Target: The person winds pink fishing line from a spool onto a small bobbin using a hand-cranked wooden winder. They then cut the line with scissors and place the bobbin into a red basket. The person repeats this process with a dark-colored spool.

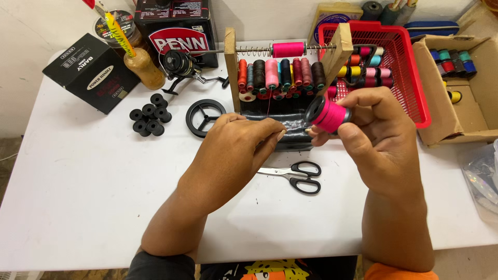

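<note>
We see a white table (pixel 78 176), then a red basket (pixel 410 67) and a wooden spool rack (pixel 280 72). Our right hand (pixel 381 135) pinches a pink thread spool (pixel 329 115) above the table's middle; our left hand (pixel 244 140) keeps its fingertips pressed together beside it, over the scissors (pixel 295 176)

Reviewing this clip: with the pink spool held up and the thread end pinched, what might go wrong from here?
1. The thin thread end pinched by the left hand may slip free, since the grip looks light.
2. The pink spool in the right hand might unwind or drop.
3. The scissors lie just below both hands and could be knocked.
</note>
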